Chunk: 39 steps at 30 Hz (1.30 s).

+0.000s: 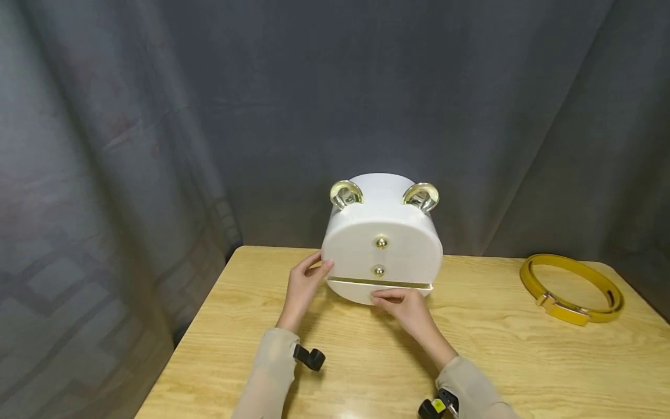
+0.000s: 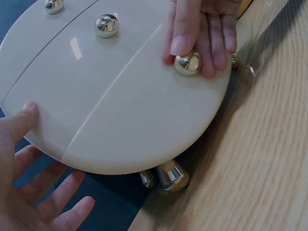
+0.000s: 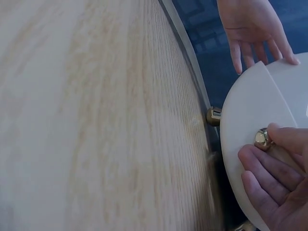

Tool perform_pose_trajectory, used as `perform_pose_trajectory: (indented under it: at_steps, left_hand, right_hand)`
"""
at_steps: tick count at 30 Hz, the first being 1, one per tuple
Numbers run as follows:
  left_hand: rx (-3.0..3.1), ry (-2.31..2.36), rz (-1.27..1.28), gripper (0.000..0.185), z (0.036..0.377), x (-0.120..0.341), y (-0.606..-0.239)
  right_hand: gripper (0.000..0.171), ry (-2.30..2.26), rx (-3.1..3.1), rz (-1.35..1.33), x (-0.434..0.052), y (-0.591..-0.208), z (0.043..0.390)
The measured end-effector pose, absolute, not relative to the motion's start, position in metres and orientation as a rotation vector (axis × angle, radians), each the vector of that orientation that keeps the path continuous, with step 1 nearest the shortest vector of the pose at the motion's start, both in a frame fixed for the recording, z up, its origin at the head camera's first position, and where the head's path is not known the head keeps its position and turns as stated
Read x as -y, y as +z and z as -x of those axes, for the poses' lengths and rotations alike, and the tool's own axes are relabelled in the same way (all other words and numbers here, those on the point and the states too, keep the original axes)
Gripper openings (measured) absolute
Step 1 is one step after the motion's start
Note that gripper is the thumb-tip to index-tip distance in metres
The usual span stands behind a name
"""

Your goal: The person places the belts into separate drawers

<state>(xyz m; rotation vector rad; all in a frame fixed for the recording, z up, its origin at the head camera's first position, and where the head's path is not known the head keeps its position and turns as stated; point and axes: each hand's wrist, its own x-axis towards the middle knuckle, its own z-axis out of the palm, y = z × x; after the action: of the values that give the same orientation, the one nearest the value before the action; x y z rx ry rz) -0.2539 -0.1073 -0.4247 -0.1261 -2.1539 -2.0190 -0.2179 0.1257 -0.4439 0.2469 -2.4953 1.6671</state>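
Pinching the bottom knob (image 2: 187, 64), your right hand (image 1: 405, 308) could tip the box (image 1: 382, 244); left hand (image 1: 303, 285) only rests open.

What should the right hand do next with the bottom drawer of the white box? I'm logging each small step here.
Probably pull the lowest gold knob straight toward the person. The right hand already pinches that knob, the bottom drawer stands only slightly out from the white box, and the left hand rests against the box's side, which should keep it from sliding on the table.

One white drawer box (image 1: 382, 244), three gold knobs (image 2: 107, 25), one yellow belt (image 1: 570, 288), two hands (image 1: 303, 285)
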Motion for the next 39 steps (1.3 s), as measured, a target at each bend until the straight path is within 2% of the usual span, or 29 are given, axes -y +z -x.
perform_pose_trajectory:
  at_steps: [8, 39]
  left_hand:
    - [2.207, -2.0, 0.16, 0.046, 0.234, 0.105, -0.392]
    - [2.212, -2.011, 0.159, 0.046, 0.23, 0.106, -0.389]
  right_hand:
    - [0.014, 1.731, 2.518, -0.287, -0.13, -0.44, 0.209]
    - [0.016, 1.742, 2.54, -0.401, -0.133, -0.441, 0.187]
